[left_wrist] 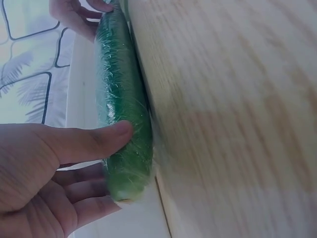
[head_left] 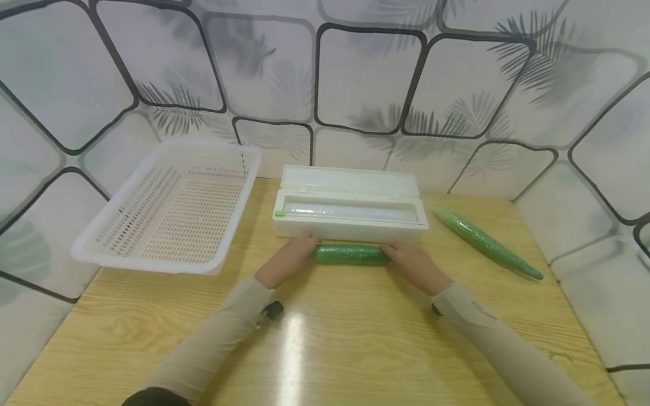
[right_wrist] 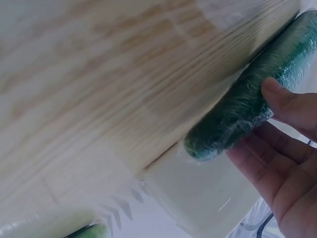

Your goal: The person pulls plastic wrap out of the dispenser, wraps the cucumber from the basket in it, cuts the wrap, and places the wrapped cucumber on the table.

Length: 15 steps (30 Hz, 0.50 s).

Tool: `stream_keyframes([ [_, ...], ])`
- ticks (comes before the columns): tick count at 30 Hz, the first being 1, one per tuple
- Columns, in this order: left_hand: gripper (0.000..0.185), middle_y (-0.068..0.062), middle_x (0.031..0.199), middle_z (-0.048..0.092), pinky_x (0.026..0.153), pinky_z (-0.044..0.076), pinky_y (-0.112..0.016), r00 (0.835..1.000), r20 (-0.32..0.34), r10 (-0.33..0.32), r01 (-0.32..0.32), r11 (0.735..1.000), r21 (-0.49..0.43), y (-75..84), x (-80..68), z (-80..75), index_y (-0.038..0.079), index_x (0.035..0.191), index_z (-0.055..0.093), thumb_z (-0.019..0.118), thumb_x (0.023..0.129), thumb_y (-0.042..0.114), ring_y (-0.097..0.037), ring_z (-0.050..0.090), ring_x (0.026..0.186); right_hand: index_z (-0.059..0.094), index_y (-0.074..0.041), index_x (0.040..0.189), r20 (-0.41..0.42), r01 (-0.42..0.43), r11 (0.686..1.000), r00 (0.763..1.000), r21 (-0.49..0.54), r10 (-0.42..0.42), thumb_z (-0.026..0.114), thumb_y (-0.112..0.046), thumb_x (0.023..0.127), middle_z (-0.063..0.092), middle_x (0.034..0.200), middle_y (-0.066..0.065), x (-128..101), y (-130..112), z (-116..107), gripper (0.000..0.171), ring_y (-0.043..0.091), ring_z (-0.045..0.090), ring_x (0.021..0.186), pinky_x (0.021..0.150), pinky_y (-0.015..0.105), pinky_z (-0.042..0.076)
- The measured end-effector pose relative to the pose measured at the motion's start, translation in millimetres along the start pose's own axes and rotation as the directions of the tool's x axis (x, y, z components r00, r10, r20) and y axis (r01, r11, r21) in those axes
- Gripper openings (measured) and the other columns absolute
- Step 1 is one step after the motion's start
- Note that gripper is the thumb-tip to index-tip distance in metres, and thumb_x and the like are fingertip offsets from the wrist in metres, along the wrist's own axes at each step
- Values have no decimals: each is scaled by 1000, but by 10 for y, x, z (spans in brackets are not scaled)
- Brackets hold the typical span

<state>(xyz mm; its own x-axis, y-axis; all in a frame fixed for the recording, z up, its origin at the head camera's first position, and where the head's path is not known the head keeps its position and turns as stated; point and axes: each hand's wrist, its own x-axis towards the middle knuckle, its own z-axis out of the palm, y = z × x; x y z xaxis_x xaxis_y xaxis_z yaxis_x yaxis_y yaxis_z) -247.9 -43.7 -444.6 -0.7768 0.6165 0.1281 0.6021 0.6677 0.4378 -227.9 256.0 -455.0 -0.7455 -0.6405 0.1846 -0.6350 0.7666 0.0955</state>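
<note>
A green cucumber (head_left: 350, 254), wrapped in clear cling film, lies crosswise on the wooden table just in front of a white cling film dispenser (head_left: 350, 230). My left hand (head_left: 288, 258) holds its left end, thumb on the near side and fingers behind, as the left wrist view shows. At the other end, my right hand (head_left: 413, 266) pinches the cucumber between thumb and fingers. Loose film wrinkles over the tip of the cucumber (right_wrist: 237, 111) in the right wrist view. The dispenser's lid (head_left: 350, 180) stands raised, and a film roll (head_left: 350, 211) shows inside.
On the right of the table lies a second cucumber (head_left: 487, 242), shiny as if wrapped in film. A white perforated plastic basket (head_left: 215, 268) stands at the left. A small green slider (head_left: 280, 213) sits at the dispenser's left edge. Patterned walls (head_left: 368, 79) border the table (head_left: 345, 349).
</note>
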Motion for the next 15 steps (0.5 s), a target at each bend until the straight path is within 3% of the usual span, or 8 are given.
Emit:
stream_keyframes([
  [6,23,-13,97,60,86,52,-37,999,37,-11,10,1000,22,-1,29,-10,-1,103,53,54,81,-8,-27,59,93,55,2,123,5,5,1000,1000,-14,-5,64,3,84,66,109,16,7,-9,-10,41,26,67,86,74,32,57],
  [10,21,-15,102,60,89,52,-37,997,75,-32,30,999,32,-7,35,-9,-1,109,52,44,90,-4,-27,60,99,55,2,123,6,7,1000,1000,-5,-7,63,1,84,66,108,17,23,-18,-22,40,27,67,85,73,34,57],
  [15,22,-16,106,59,89,52,-36,994,100,-48,45,998,36,-5,23,-17,-2,115,49,41,95,1,-28,59,102,56,4,122,-19,6,1000,1000,27,-5,67,-1,82,66,105,19,36,-35,-30,42,30,66,87,74,38,56],
])
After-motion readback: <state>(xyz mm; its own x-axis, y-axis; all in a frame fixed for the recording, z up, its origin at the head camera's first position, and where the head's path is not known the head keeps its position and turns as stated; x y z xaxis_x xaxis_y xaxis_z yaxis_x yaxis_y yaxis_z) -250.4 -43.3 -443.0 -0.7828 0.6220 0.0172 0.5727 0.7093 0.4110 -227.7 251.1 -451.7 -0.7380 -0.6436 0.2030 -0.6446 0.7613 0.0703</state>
